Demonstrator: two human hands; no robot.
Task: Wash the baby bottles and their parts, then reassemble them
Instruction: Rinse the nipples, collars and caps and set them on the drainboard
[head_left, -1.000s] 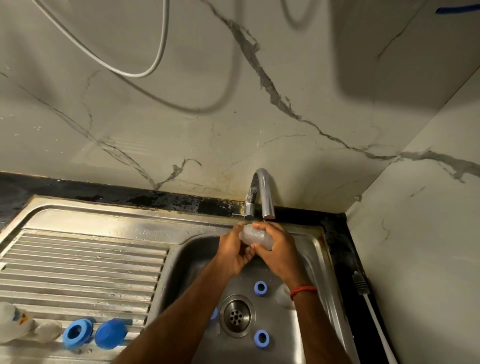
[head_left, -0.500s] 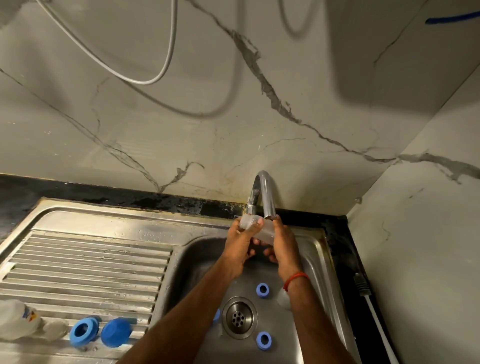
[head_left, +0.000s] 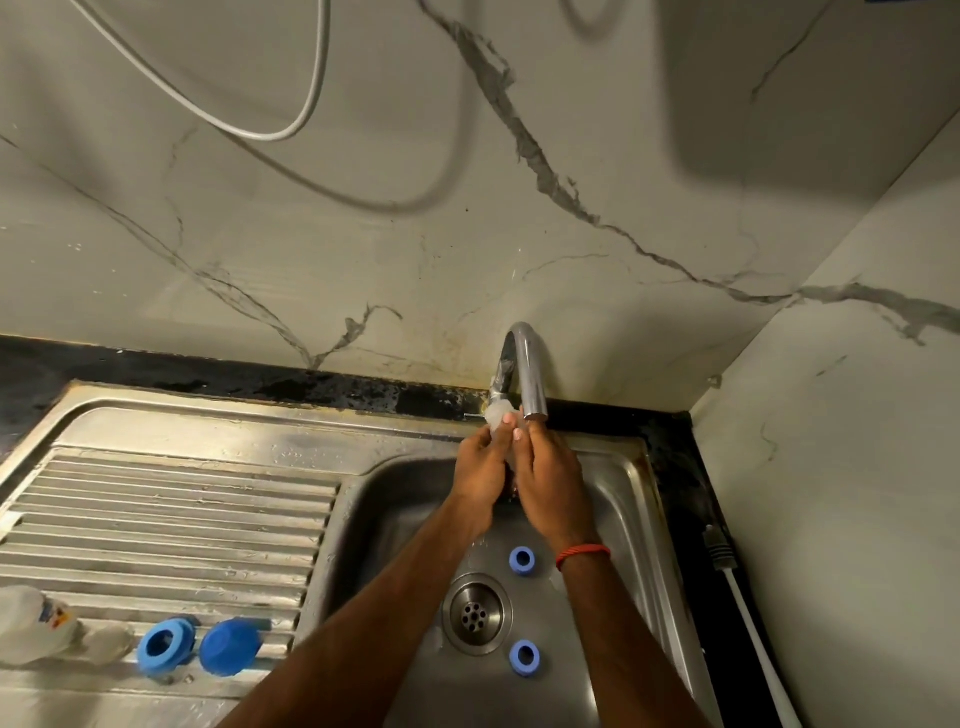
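Observation:
A clear baby bottle (head_left: 497, 417) is held up beside the tap spout (head_left: 531, 374), over the sink basin (head_left: 618, 483). My left hand (head_left: 480, 467) and my right hand (head_left: 548, 480) both grip it, and most of the bottle is hidden between them. Two small blue rings (head_left: 522, 559) (head_left: 524, 657) lie on the basin floor near the drain (head_left: 476, 613). On the drainboard (head_left: 171, 519) at lower left lie a blue ring (head_left: 163, 646), a blue cap (head_left: 229, 647), a clear teat (head_left: 106, 642) and another bottle (head_left: 31, 623) on its side.
A marble wall rises behind the sink and on the right. A white cable (head_left: 249, 124) hangs on the back wall. A white-handled brush (head_left: 748, 629) lies on the black counter strip right of the basin.
Both hands have lifted the bottle up and back, from below the spout to beside it. The bottle has turned from lying across to more upright.

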